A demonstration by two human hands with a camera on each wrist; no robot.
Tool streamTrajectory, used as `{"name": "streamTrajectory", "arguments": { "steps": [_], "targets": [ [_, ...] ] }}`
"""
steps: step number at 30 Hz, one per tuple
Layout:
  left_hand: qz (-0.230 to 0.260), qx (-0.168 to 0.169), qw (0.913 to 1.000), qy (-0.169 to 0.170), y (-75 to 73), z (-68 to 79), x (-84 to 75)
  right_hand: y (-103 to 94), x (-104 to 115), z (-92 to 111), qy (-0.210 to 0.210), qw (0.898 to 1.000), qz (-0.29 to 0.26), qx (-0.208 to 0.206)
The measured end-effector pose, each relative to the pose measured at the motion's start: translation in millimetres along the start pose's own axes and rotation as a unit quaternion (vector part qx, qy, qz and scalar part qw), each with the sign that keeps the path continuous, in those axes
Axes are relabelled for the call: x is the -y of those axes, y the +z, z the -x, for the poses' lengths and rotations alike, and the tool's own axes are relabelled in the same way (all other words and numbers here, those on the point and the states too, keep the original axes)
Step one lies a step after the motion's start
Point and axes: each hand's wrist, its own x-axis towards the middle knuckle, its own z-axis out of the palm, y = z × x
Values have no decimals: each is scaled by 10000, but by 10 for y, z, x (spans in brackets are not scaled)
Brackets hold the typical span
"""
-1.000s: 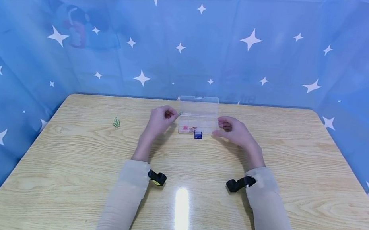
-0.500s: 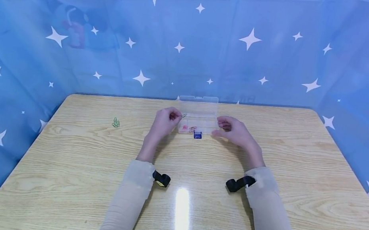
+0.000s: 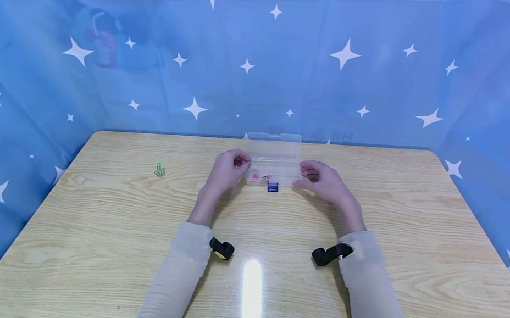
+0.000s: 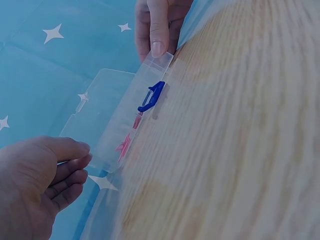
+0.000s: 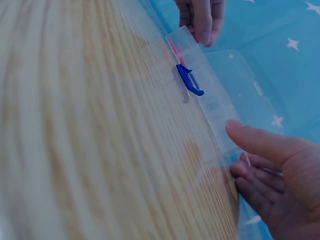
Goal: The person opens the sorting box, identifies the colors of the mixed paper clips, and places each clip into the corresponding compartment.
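Note:
A clear plastic compartment box (image 3: 285, 173) stands at the far part of the table, its lid (image 3: 274, 146) raised toward the curtain. My right hand (image 3: 326, 182) grips its right end, thumb at the front corner and fingers behind. At the left end is my left hand (image 3: 231, 167), fingers loosely bent over the rim, with nothing visible between thumb and fingertips. A pink item (image 4: 123, 146) and red paper clips (image 3: 265, 179) lie in the left compartments. The blue latch (image 4: 152, 96) hangs down in front. Several green paper clips (image 3: 160, 170) lie on the table to the left.
The wood-grain table (image 3: 111, 247) reaches back to a blue star-patterned curtain (image 3: 273, 45). Black wrist cameras (image 3: 221, 249) sit on both beige sleeves.
My left hand has moved slightly right to the box's left end. The green paper clip that stuck out from its fingertips is no longer visible there. My right hand has stayed put.

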Motion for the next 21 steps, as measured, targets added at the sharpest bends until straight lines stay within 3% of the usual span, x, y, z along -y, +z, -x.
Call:
{"name": "streamTrajectory", "arguments": {
  "steps": [8, 21],
  "targets": [
    [-12, 102, 9997, 232, -62, 25, 15, 0, -13, 2, 26, 10000, 7, 5],
    [-266, 286, 9991, 190, -264, 125, 104, -2, 9, 2, 90, 10000, -6, -18]
  ]
}}
